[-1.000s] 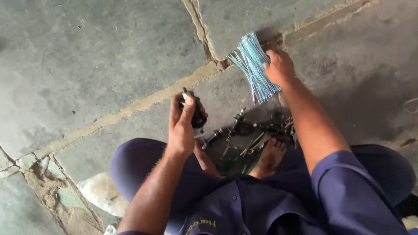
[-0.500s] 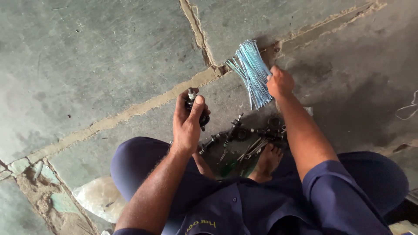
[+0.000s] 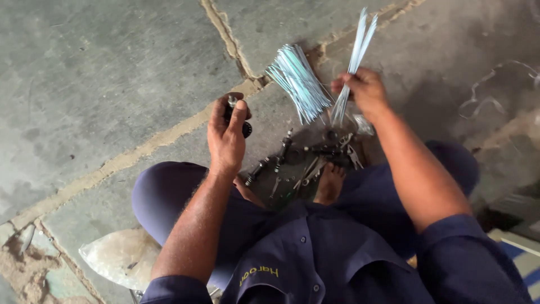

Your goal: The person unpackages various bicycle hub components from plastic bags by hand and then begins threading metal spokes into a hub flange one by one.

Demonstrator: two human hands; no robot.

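Your left hand (image 3: 226, 135) gripped a small dark metal part (image 3: 238, 115) while your right hand (image 3: 364, 90) clutched a few thin rods (image 3: 354, 62) beside the bundle (image 3: 298, 81) on the floor (image 3: 112, 84).

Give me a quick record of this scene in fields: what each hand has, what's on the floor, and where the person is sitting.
Left hand: closed around a small dark metal part, thumb on top
Right hand: grips a few thin pale blue rods, raised off the floor
Bundle of rods: lies fanned on the floor, apart from the right hand
Tools: spanners and dark metal pieces by a bare foot
Floor: grey stone slabs with cracked joints
Plastic bag: beside the left knee
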